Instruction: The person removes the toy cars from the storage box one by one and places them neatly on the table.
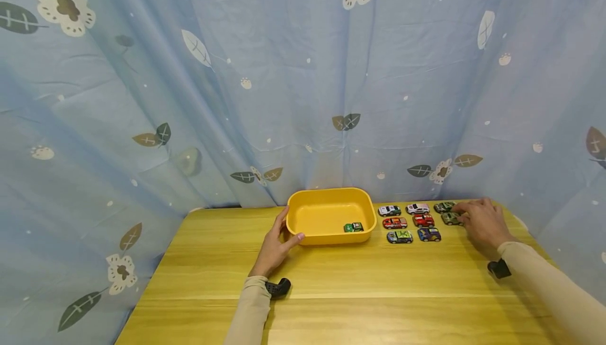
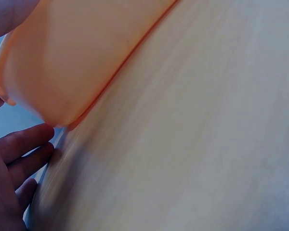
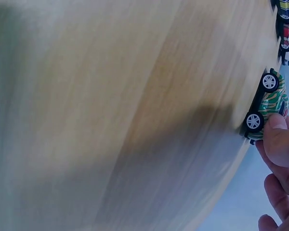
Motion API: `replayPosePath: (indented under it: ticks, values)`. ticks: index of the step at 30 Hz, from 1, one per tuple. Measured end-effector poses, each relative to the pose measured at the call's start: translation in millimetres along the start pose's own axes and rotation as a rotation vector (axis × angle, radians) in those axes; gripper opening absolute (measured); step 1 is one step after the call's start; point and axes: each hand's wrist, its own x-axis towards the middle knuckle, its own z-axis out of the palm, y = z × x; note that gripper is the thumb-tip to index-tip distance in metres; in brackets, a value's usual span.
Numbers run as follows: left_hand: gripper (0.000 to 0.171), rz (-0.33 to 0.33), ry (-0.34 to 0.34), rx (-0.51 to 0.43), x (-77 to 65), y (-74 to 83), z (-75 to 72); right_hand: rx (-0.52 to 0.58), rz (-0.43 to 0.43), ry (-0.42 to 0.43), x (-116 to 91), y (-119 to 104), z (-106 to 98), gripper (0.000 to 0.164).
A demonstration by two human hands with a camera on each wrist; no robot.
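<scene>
My left hand (image 1: 273, 247) grips the left end of a yellow plastic basin (image 1: 331, 240), thumb at its front corner and fingers along its side. In the left wrist view the basin wall (image 2: 82, 62) looks orange and fingertips touch its corner. A green toy car (image 1: 353, 227) lies inside, near the basin's front right. At the far right, my right hand (image 1: 485, 224) pinches a green camouflage toy car (image 1: 452, 219) at its rear end. In the right wrist view the thumb lies on this car (image 3: 274, 98), whose wheels are at the tabletop.
Several toy cars stand in columns right of the basin, among them a red car (image 1: 423, 221), a purple car (image 1: 429, 234) and another camouflage car (image 1: 445, 207). They sit on a wooden table (image 1: 360, 287). A blue patterned curtain (image 1: 284, 71) hangs behind.
</scene>
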Motion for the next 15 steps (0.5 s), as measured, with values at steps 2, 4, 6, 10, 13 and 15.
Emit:
replayPosePath:
  ticks: [2, 4, 6, 10, 13, 15]
  values:
    - [0.092, 0.001, -0.001, -0.003, 0.5, 0.0, -0.1, -0.004, 0.010, -0.010, 0.3, -0.7, -0.3, 0.023]
    - [0.092, -0.001, -0.003, -0.002, 0.7, 0.5, -0.4, 0.004, 0.024, -0.024, 0.5, -1.4, -0.8, 0.025]
    - [0.092, 0.000, -0.004, -0.003, 0.9, 0.6, -0.7, 0.027, 0.046, -0.041, 0.7, -2.4, -1.5, 0.027]
    - [0.092, 0.012, -0.003, -0.008, 0.8, 0.4, -0.9, 0.056, 0.078, -0.066, -0.5, -4.3, -1.9, 0.034]
    - [0.092, 0.019, 0.001, -0.014, 0.4, -0.4, -0.4, 0.057, 0.081, -0.065, -2.3, -4.9, -0.7, 0.038]
    - [0.092, 0.020, 0.002, -0.020, 0.4, -0.8, 0.3, 0.058, 0.080, -0.061, -3.3, -4.9, 0.0, 0.039]
